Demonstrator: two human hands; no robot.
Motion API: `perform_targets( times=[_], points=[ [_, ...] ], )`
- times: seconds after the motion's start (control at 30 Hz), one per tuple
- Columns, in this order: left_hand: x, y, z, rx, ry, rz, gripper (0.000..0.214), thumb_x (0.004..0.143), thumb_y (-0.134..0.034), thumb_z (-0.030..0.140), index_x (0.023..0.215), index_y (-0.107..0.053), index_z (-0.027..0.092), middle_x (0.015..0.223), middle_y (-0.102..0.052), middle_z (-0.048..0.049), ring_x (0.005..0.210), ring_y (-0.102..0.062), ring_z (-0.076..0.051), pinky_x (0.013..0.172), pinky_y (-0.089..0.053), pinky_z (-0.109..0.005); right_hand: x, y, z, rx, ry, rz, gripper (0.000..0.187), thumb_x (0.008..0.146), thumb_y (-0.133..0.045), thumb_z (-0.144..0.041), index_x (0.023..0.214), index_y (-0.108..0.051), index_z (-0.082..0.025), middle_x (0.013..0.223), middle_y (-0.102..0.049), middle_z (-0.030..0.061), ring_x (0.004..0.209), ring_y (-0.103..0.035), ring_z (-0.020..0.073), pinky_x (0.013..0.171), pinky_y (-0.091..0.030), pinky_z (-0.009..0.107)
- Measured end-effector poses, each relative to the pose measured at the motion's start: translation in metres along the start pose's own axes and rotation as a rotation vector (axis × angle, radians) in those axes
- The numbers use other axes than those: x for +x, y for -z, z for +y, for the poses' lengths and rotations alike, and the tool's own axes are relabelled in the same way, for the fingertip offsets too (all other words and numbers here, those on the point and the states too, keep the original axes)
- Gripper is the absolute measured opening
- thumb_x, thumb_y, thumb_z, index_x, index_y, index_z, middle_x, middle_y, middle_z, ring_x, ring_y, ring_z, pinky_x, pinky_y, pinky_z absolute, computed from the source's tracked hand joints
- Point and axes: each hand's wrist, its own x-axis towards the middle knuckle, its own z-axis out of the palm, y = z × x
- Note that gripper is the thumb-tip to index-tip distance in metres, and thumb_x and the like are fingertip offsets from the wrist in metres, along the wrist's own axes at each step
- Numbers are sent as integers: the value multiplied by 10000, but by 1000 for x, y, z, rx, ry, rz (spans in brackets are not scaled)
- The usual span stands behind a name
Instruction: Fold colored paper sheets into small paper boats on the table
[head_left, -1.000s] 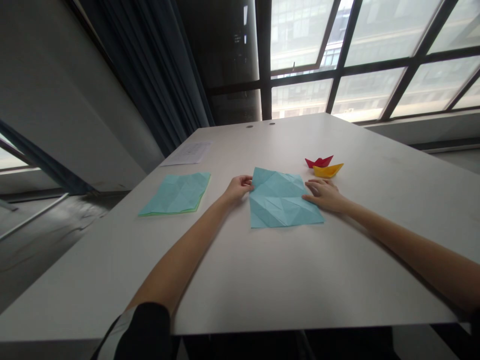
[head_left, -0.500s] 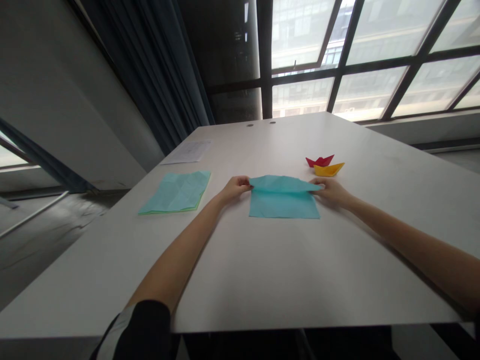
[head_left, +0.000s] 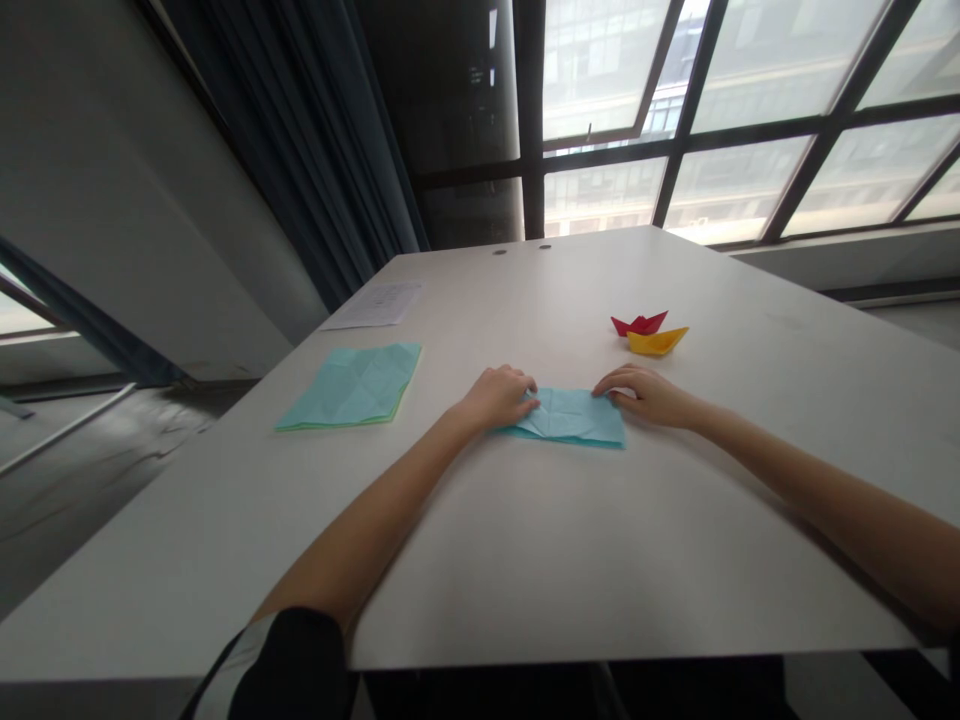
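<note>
A light-blue sheet of paper (head_left: pixel 574 415), folded over into a flat rectangle with crease lines, lies on the white table in front of me. At its left end my left hand (head_left: pixel 499 398) has curled fingers gripping the paper and covers that corner. My right hand (head_left: pixel 649 394) holds the far right corner, thumb and fingers bent over the folded edge. Just beyond the right hand sit a yellow paper boat (head_left: pixel 658 342) and, behind it, a red paper boat (head_left: pixel 640 324).
On the left of the white table (head_left: pixel 525 560) lies a stack of creased paper sheets (head_left: pixel 352 385), light blue on top with a green edge below. Farther back is a printed white sheet (head_left: pixel 375 305). A dark blue curtain (head_left: pixel 300 130) and windows stand behind.
The paper's far half has come over toward me, so the sheet is now folded into a narrower rectangle. Both hands have moved slightly nearer, and the left has shifted right.
</note>
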Motion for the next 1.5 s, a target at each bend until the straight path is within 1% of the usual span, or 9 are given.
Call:
perform_targets(
  times=[0.13, 0.23, 0.37, 0.57, 0.77, 1.07, 1.23, 1.33, 1.5],
  points=[
    [-3, -13, 15, 30, -82, -47, 479, 857, -374, 451, 1240, -467, 178, 1330, -440, -120, 1200, -410, -247, 973, -335, -392, -1, -1, -2, -64, 20, -54, 283, 808, -435, -225, 968, -668, -204, 993, -667, 66, 935, -572, 227, 848, -430, 391],
    [-5, -25, 16, -9, -38, -127, 585, 893, -218, 494, 1371, -270, 162, 1462, -226, -117, 1322, -231, -259, 1040, -222, -476, -1, 0, -8, -133, 6, -51, 318, 846, -426, -351, 1007, -666, -220, 1075, -645, 72, 1009, -543, 251, 891, -400, 427],
    [-6, -32, 16, -39, 21, -182, 700, 857, -118, 599, 1416, -132, 177, 1493, -100, -88, 1362, -96, -259, 1061, -127, -516, -2, -2, -17, -144, 2, -123, 432, 865, -370, -465, 1203, -555, -268, 1288, -519, 53, 1195, -424, 271, 984, -318, 469],
    [-6, -25, 15, -60, 88, -256, 778, 797, -132, 690, 1425, -48, 238, 1498, 3, -55, 1370, -9, -258, 1056, -64, -545, -8, -9, -10, -124, -110, -372, 665, 848, -284, -592, 1420, -114, -299, 1485, -151, 35, 1356, -122, 280, 1059, -72, 568],
    [-10, -13, -6, -80, 159, -425, 876, 734, -232, 747, 1419, 29, 267, 1485, 107, -50, 1362, 71, -288, 1027, -66, -597, -9, -8, -6, -105, -143, -430, 673, 843, -260, -608, 1415, -45, -327, 1493, -69, 2, 1360, -39, 278, 1055, 8, 577],
    [-18, -1, -48, -89, 243, -553, 1066, 598, -448, 773, 1409, 61, 303, 1467, 172, -92, 1336, 108, -366, 995, -96, -632, -9, -9, -6, -60, -122, -371, 658, 837, -343, -576, 1412, -136, -333, 1485, -159, 30, 1353, -118, 296, 1046, -40, 603],
    [-19, 2, -68, -142, 146, -539, 1200, 496, -609, 712, 1426, -25, 225, 1475, 59, -162, 1334, 65, -378, 1038, -133, -543, -7, -3, 5, 39, -63, -86, 422, 878, -354, -371, 1265, -473, -253, 1324, -467, 80, 1238, -395, 248, 1034, -286, 476],
    [-19, 7, -73, -155, 144, -521, 1199, 479, -654, 667, 1425, -78, 208, 1479, -12, -165, 1342, 21, -365, 1050, -136, -514, -7, 4, 17, 85, -8, 44, 360, 816, -393, -214, 1133, -562, -217, 1187, -559, 83, 1141, -480, 228, 980, -368, 438],
    [-19, 14, -67, -172, 135, -518, 1153, 478, -681, 630, 1416, -146, 226, 1478, -49, -166, 1351, -49, -337, 1057, -166, -478, -11, 8, 23, 115, 45, 15, 422, 709, -499, -168, 1124, -566, -207, 1163, -569, 85, 1088, -512, 239, 931, -410, 424]
  ],
)
